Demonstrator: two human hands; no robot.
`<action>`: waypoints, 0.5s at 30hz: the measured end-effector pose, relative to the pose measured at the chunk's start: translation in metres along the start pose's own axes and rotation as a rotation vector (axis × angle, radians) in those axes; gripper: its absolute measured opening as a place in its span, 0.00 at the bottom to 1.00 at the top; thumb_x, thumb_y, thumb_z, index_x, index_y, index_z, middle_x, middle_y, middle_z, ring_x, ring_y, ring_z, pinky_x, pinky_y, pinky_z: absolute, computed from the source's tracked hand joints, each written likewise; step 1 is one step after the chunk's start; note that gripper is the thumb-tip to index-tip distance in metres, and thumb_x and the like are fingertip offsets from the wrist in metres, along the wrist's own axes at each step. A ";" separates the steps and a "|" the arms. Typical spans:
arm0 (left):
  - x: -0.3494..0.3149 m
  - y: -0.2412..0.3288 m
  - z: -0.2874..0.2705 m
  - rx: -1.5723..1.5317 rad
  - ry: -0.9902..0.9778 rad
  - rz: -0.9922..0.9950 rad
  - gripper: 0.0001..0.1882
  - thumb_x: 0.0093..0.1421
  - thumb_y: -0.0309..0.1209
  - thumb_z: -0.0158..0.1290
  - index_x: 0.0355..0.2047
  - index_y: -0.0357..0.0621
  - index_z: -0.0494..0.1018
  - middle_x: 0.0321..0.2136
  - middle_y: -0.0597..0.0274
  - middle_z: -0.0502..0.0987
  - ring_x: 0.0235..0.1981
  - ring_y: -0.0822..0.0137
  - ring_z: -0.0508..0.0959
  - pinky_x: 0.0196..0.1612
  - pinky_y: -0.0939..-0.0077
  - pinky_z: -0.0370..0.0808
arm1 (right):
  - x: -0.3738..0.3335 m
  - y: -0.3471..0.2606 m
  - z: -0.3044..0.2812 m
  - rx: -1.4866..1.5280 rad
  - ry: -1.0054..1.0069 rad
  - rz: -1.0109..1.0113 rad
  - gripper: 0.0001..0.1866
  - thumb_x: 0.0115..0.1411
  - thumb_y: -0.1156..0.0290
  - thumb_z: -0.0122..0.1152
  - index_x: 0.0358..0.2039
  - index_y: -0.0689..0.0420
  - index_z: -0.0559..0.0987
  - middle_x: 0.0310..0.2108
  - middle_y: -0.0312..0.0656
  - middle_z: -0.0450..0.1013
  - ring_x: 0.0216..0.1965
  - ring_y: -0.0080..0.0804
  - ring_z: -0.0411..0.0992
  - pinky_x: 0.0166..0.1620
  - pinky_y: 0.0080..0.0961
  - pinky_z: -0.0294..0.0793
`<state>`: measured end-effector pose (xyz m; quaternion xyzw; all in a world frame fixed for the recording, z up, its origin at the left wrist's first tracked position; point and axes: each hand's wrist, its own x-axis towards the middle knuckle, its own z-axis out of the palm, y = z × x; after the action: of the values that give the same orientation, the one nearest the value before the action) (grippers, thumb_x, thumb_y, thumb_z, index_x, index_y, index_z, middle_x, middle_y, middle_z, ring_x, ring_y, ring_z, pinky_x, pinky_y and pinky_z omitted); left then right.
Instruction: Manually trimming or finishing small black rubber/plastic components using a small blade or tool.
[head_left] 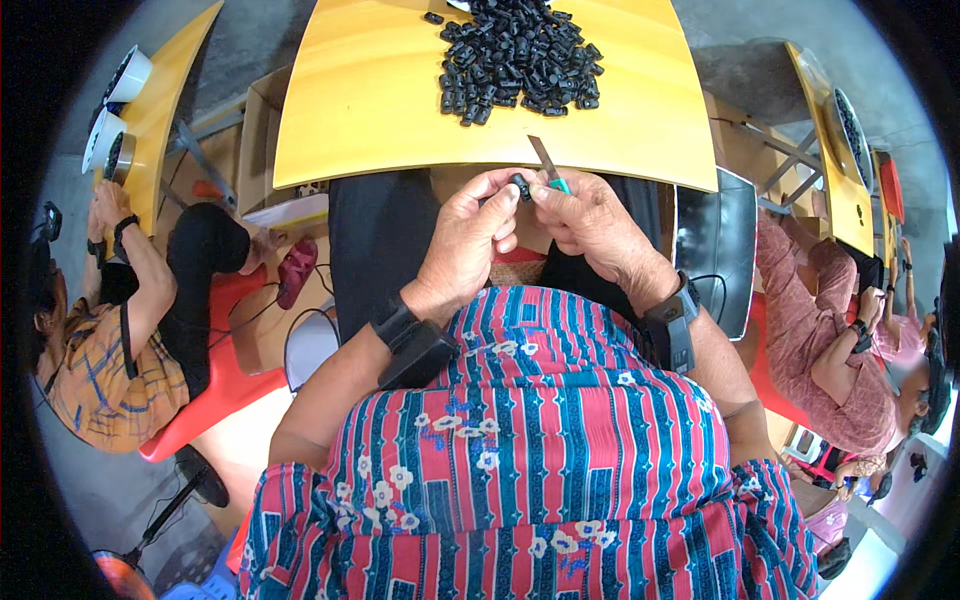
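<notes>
Just in front of the table's near edge, my left hand [468,232] pinches a small black plastic part [520,186] between thumb and fingertips. My right hand [597,222] meets it there, its thumb close to the part. Between the right fingers is a knife [543,158] with a thin blade pointing up and away, and a bit of green handle showing. The fingers hide the rest of the handle. Farther off, a heap of similar black plastic parts [515,60] lies on the yellow table [360,100].
A box with a dark shiny side [715,250] stands right of my legs. Co-workers sit on both sides: one in a checked shirt [115,385] at a left table with white bowls [128,78], another in pink clothing [830,350] at a right table. An open carton [262,130] stands left.
</notes>
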<state>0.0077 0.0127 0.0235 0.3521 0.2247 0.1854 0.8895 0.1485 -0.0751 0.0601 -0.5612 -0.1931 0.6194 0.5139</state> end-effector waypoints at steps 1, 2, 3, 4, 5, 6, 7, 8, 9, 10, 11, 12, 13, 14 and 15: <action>0.000 0.000 0.000 -0.051 -0.012 -0.004 0.12 0.66 0.33 0.46 0.47 0.43 0.69 0.24 0.76 0.63 0.22 0.83 0.59 0.24 0.89 0.59 | -0.001 0.000 0.001 0.003 0.001 0.000 0.09 0.65 0.63 0.52 0.35 0.54 0.71 0.19 0.22 0.56 0.16 0.08 0.49 0.16 0.09 0.44; 0.000 -0.001 -0.002 -0.049 -0.011 -0.006 0.12 0.66 0.33 0.46 0.47 0.43 0.69 0.24 0.76 0.63 0.22 0.83 0.59 0.24 0.89 0.59 | -0.002 0.000 0.002 0.012 0.016 -0.014 0.08 0.65 0.63 0.52 0.36 0.54 0.72 0.19 0.22 0.56 0.16 0.08 0.49 0.16 0.09 0.44; 0.000 -0.002 -0.004 -0.102 -0.040 -0.017 0.12 0.66 0.33 0.46 0.48 0.43 0.69 0.24 0.76 0.63 0.22 0.82 0.59 0.24 0.89 0.59 | -0.003 0.000 0.003 0.019 0.030 -0.027 0.08 0.65 0.63 0.52 0.36 0.54 0.72 0.18 0.22 0.56 0.16 0.08 0.49 0.16 0.10 0.44; 0.000 -0.003 -0.006 -0.154 -0.069 -0.028 0.13 0.66 0.33 0.46 0.48 0.43 0.69 0.24 0.76 0.63 0.22 0.82 0.59 0.24 0.89 0.59 | -0.003 0.001 0.004 0.021 0.031 -0.026 0.08 0.65 0.63 0.52 0.36 0.54 0.72 0.18 0.22 0.56 0.16 0.08 0.49 0.16 0.10 0.44; 0.000 -0.003 -0.007 -0.154 -0.069 -0.030 0.13 0.66 0.33 0.46 0.48 0.43 0.69 0.24 0.76 0.63 0.22 0.82 0.59 0.24 0.89 0.59 | -0.003 0.003 0.004 0.006 0.034 -0.058 0.08 0.64 0.63 0.52 0.36 0.54 0.72 0.18 0.22 0.57 0.16 0.08 0.50 0.16 0.10 0.45; -0.001 -0.002 -0.007 -0.175 -0.063 -0.041 0.13 0.66 0.33 0.47 0.48 0.43 0.69 0.24 0.75 0.63 0.22 0.82 0.59 0.24 0.89 0.59 | -0.004 0.004 0.004 -0.010 0.038 -0.092 0.08 0.64 0.64 0.53 0.36 0.54 0.73 0.19 0.23 0.58 0.16 0.08 0.51 0.16 0.10 0.46; -0.001 -0.002 -0.006 -0.196 -0.058 -0.051 0.13 0.65 0.33 0.47 0.48 0.43 0.69 0.23 0.75 0.63 0.22 0.82 0.59 0.24 0.89 0.59 | -0.003 0.007 0.002 -0.008 0.039 -0.093 0.08 0.64 0.64 0.53 0.36 0.54 0.73 0.19 0.23 0.58 0.16 0.08 0.51 0.16 0.10 0.46; -0.001 -0.001 -0.005 -0.195 -0.059 -0.053 0.13 0.65 0.33 0.47 0.48 0.43 0.69 0.23 0.75 0.63 0.22 0.82 0.59 0.24 0.89 0.59 | 0.000 0.013 0.000 -0.156 0.118 -0.214 0.07 0.63 0.66 0.55 0.36 0.54 0.73 0.19 0.23 0.60 0.17 0.08 0.52 0.17 0.09 0.48; -0.001 -0.001 -0.005 -0.198 -0.064 -0.054 0.13 0.65 0.33 0.47 0.48 0.42 0.68 0.23 0.75 0.63 0.22 0.81 0.60 0.24 0.88 0.59 | 0.002 0.015 0.000 -0.304 0.193 -0.334 0.06 0.61 0.68 0.57 0.36 0.55 0.74 0.20 0.24 0.62 0.18 0.08 0.54 0.18 0.09 0.50; -0.002 -0.001 -0.005 -0.202 -0.069 -0.056 0.14 0.65 0.33 0.47 0.48 0.42 0.68 0.23 0.75 0.63 0.22 0.81 0.60 0.24 0.88 0.59 | 0.001 0.015 0.001 -0.302 0.193 -0.333 0.06 0.61 0.68 0.57 0.36 0.55 0.74 0.20 0.24 0.62 0.18 0.08 0.54 0.18 0.09 0.50; -0.001 -0.001 -0.006 -0.200 -0.068 -0.056 0.14 0.65 0.33 0.47 0.48 0.42 0.68 0.23 0.75 0.63 0.22 0.81 0.60 0.24 0.88 0.59 | -0.001 0.013 0.003 -0.302 0.242 -0.385 0.08 0.57 0.73 0.60 0.37 0.58 0.74 0.21 0.26 0.63 0.21 0.10 0.57 0.24 0.10 0.57; -0.001 -0.002 -0.008 -0.208 -0.080 -0.057 0.14 0.65 0.34 0.47 0.48 0.42 0.68 0.23 0.74 0.63 0.22 0.81 0.60 0.24 0.88 0.59 | -0.002 0.012 0.004 -0.302 0.291 -0.436 0.11 0.52 0.77 0.63 0.37 0.60 0.74 0.23 0.28 0.65 0.25 0.11 0.60 0.31 0.11 0.64; -0.001 -0.003 -0.009 -0.215 -0.092 -0.058 0.14 0.65 0.34 0.47 0.49 0.42 0.68 0.23 0.74 0.63 0.23 0.81 0.60 0.24 0.88 0.60 | -0.002 0.013 0.004 -0.300 0.291 -0.435 0.11 0.52 0.77 0.63 0.37 0.60 0.74 0.23 0.28 0.65 0.25 0.11 0.60 0.31 0.11 0.64; -0.002 -0.004 -0.010 -0.214 -0.091 -0.060 0.14 0.65 0.34 0.47 0.49 0.42 0.68 0.23 0.74 0.63 0.23 0.81 0.60 0.24 0.88 0.60 | 0.000 0.013 0.003 -0.323 0.268 -0.482 0.13 0.50 0.79 0.64 0.38 0.60 0.75 0.24 0.28 0.66 0.25 0.12 0.60 0.30 0.11 0.64; -0.002 -0.003 -0.009 -0.217 -0.086 -0.067 0.14 0.65 0.34 0.47 0.49 0.42 0.68 0.23 0.74 0.63 0.23 0.80 0.60 0.24 0.88 0.60 | 0.000 0.014 0.002 -0.345 0.249 -0.528 0.16 0.48 0.80 0.66 0.39 0.60 0.75 0.25 0.28 0.67 0.25 0.12 0.59 0.30 0.11 0.63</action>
<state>0.0017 0.0142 0.0161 0.2535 0.1767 0.1636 0.9369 0.1410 -0.0800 0.0498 -0.6419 -0.3697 0.3496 0.5736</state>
